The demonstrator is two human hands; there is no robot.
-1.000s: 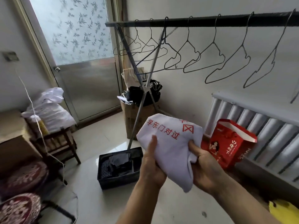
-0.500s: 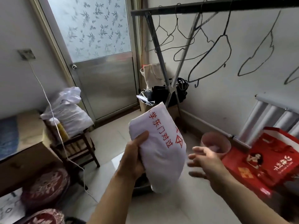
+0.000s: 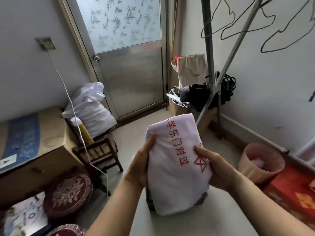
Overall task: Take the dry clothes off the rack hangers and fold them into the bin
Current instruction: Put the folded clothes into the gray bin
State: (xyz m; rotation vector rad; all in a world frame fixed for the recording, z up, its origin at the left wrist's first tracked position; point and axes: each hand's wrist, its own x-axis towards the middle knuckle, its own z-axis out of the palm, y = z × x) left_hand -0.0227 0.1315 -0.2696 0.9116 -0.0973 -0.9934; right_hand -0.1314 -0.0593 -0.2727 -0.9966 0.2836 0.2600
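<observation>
Both hands, left [image 3: 141, 169] and right [image 3: 216, 167], grip the folded white shirt [image 3: 177, 167] by its side edges, long axis running near to far. The bin [image 3: 150, 200] lies directly below, mostly hidden under the shirt and equally close to both hands.

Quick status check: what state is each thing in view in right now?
white garment: folded, held up over the bin
left hand: grips the garment's left edge
right hand: grips the garment's right edge
bin: on the floor, mostly hidden behind the garment
wire hangers: bare, hanging on the rack
door: closed
pink basket: upright on the floor
</observation>
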